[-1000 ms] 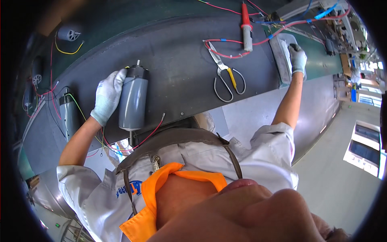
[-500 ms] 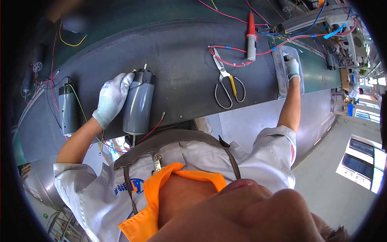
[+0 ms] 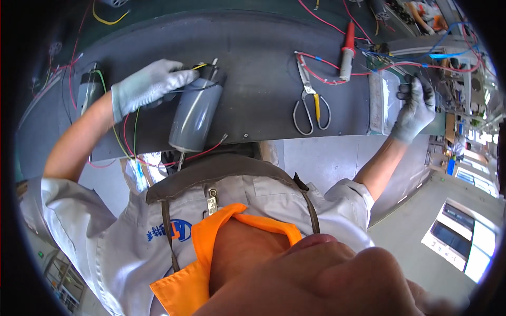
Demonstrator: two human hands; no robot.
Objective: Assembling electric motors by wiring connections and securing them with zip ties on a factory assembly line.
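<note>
My gloved left hand [image 3: 153,87] reaches across to the top end of a grey cylindrical motor [image 3: 196,118]. Its fingers are pressed together around a thin dark wire [image 3: 203,88] that loops over the motor, and a short yellow wire end [image 3: 199,67] shows by the fingertips. The motor lies tilted, its shaft toward me at the bench edge. My right hand [image 3: 416,108], also gloved with dark fingertips, is raised at the right side of a pale plastic tray [image 3: 375,113]. Those fingers are curled in; whatever they hold is too small to make out.
Scissors [image 3: 307,97] with one yellow handle lie mid-bench. Behind them is a red-and-grey pen-shaped tool [image 3: 347,58] with a red cable. A second motor [image 3: 90,89] stands to the left among loose wires. Another person's arm [image 3: 419,18] shows at the far right.
My right hand has come up out of the tray and moved right, fingers curled. My left hand has shifted over the motor's top end. The view has turned slightly.
</note>
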